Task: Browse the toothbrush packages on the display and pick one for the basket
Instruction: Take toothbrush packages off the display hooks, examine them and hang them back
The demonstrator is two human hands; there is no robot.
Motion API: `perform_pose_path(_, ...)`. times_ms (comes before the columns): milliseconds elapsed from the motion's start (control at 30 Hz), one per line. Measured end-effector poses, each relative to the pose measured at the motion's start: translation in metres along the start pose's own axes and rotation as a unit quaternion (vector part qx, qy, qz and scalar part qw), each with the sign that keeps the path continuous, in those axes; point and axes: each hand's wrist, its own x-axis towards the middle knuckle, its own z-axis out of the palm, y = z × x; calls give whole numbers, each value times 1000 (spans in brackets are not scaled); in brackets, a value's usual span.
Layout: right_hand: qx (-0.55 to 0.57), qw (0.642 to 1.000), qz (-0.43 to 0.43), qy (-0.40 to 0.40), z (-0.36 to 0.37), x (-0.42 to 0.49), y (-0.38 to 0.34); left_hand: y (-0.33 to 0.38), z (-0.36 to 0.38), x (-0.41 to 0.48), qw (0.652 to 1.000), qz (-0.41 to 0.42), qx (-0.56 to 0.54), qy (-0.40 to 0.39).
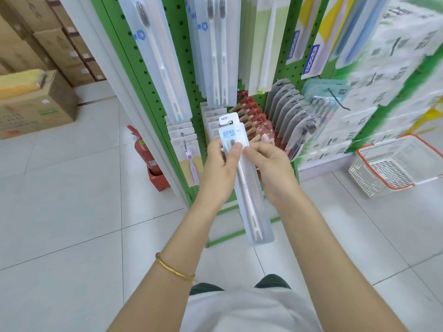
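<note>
In the centre of the frame the person holds a long, narrow, clear plastic toothbrush package (254,212) off its peg and in front of the green perforated display panel (191,97), top tab towards the rack and lower end hanging free towards the bottom of the frame; the left hand (219,171) pinches the upper part, thumb flat on the front face and fingers behind, while the right hand (272,168) is closed on the opposite edge at about the same height, fingers curled round it; both hands are therefore clamped on the one package, close together. It looks very light, a thin blister shell that is probably stiff along its length yet easy to bend or dent, and likely smooth enough to slide in a loose grip; the firmest hold seems to be across the upper section near the brush head, or by the hang tab, rather than at the unsupported lower end. The tab carries a small blue flag reading "NEW"; below it is a blue-and-white label whose characters I cannot make out, and the print on the brush handle is too small to read. At the upper right, hanging packs with vertical blue labels (311,59) appear to begin "FROG". The white mesh plastic basket with an orange rim (364,183) stands on the floor at the right edge, well apart from the package.
</note>
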Motion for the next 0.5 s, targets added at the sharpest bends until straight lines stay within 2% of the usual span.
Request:
perform_pose_path(100,83,995,40,29,4,5,3,-6,3,-7,996,16,48,-68)
perform_pose_path(233,108,990,51,74,5,14,6,-10,0,-12,988,46,68,-133)
perform_pose_path(333,136,983,57,109,0,16,-1,-14,-3,-18,973,23,112,-201)
perform_pose_path(500,139,977,48,156,0,23,3,-14,-5,-27,964,3,140,-226)
